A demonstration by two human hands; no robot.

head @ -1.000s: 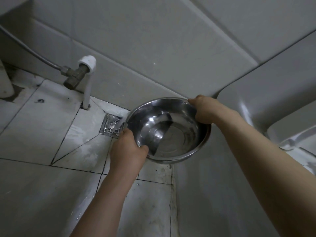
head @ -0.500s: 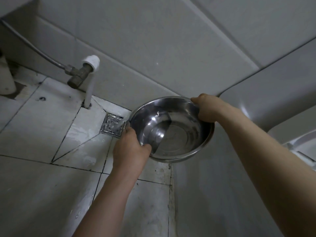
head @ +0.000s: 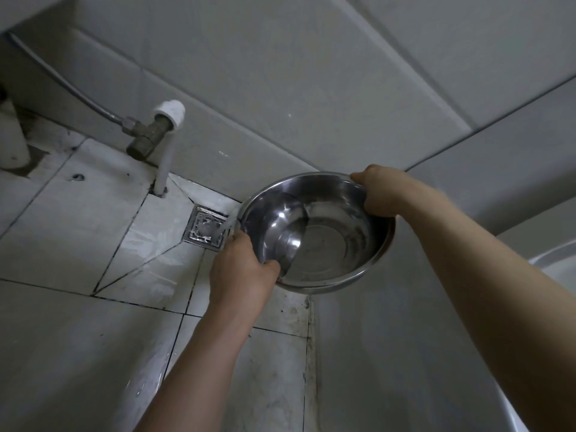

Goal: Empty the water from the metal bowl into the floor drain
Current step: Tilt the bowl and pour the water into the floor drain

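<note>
— How many bowls?
— One metal bowl [head: 318,233], tilted beside the single floor drain [head: 206,227] at the floor's wall edge; left hand [head: 241,272] and right hand [head: 378,191] clamp its rim.
— The water?
— A thin stream, hard to make out.

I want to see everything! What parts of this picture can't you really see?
All head view:
- Right edge of the floor drain: hidden by the bowl and left hand.
- Right hand fingertips: behind the bowl's rim.
- White object at far left: cut off by the frame.
- Hose: its top end leaves the frame.
</note>
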